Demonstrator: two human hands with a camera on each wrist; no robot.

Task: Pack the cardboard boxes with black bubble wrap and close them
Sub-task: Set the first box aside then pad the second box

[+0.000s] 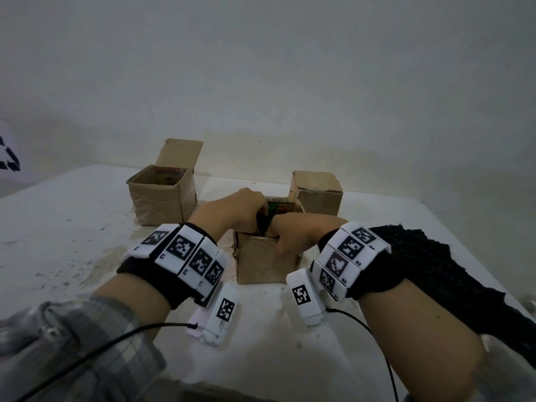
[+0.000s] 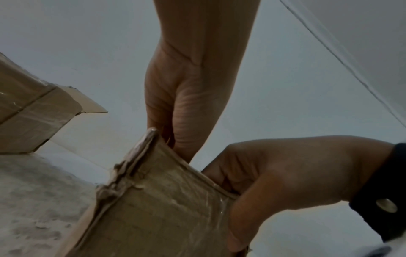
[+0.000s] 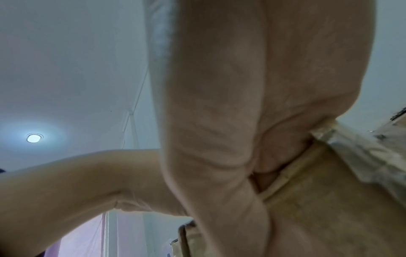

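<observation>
Both hands' fingers [image 1: 280, 239] reach into the near box [image 1: 261, 264], grasping black wrap [image 1: 262, 223].

An open-topped brown cardboard box [image 1: 262, 256] sits near the white table's [image 1: 72, 227] front edge. A second open cardboard box [image 1: 162, 198] stands behind-left, a closed cardboard box [image 1: 317, 192] behind-right. A black bubble wrap sheet [image 1: 429, 274] lies along the right edge.

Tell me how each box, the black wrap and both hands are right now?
Near box: open, both hands in its top.
Left box: open, flap up.
Right box: closed.
Wrap: spread on the table, right of the near box.
Left hand: pushing something black into the near box.
Right hand: gripping the near box's front wall.
</observation>
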